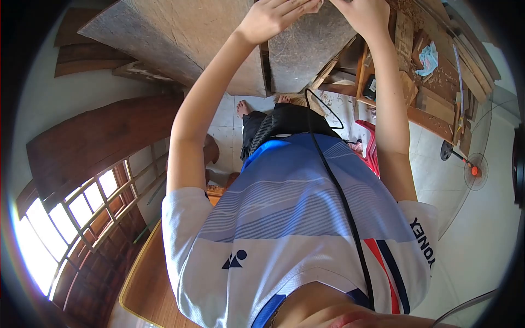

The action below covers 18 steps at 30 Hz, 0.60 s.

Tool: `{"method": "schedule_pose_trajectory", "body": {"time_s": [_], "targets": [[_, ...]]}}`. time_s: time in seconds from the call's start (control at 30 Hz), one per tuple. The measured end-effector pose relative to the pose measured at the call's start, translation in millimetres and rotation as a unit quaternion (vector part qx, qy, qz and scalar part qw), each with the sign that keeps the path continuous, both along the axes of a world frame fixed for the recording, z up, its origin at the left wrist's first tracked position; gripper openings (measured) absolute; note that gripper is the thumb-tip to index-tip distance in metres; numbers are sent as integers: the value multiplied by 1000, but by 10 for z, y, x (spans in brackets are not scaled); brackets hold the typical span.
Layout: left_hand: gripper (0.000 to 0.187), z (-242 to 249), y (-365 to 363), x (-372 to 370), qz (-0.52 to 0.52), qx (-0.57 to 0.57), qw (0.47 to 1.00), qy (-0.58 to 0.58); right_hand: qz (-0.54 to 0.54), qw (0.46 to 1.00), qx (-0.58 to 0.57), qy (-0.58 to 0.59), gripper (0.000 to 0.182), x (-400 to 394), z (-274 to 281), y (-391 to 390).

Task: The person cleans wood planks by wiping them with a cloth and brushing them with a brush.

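At the top edge, my left hand (276,17) reaches over a large worn wooden board (188,38). Its fingers are bent and pressed together, pointing right; whatever they hold, if anything, I cannot make out. My right hand (363,15) is close by on the right, its thumb turned toward the left hand. The frame cuts off its other fingers, so its grip is hidden. Beneath both hands lies a second greyish wooden board (306,57), separated from the first by a dark narrow gap.
A black cable (333,183) hangs down my shirt. On the right, a workbench (432,117) carries wood pieces, shavings, a pale blue crumpled cloth (428,59) and a long ruler (458,71). A red plastic chair (369,145) and a fan (474,170) stand nearby. Dark planks lean left.
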<state>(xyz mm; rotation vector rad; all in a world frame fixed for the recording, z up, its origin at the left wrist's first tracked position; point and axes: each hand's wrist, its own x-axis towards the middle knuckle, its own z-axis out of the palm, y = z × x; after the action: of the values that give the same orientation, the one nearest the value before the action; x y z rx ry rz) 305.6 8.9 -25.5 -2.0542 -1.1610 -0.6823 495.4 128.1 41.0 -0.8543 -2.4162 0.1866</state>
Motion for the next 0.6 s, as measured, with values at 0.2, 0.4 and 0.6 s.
{"method": "schedule_pose_trajectory", "body": {"time_s": [0.2,0.4,0.6], "targets": [[60,-574,26,154,-12,-38,998,52,19,999,-25,17,39,33,26,36],[53,-507,203,355,-46,-51,997,47,11,1000,-21,-2,41,43,-6,63],[45,-502,327,321,-75,-18,993,87,24,999,4,26,41,38,-23,40]]}}
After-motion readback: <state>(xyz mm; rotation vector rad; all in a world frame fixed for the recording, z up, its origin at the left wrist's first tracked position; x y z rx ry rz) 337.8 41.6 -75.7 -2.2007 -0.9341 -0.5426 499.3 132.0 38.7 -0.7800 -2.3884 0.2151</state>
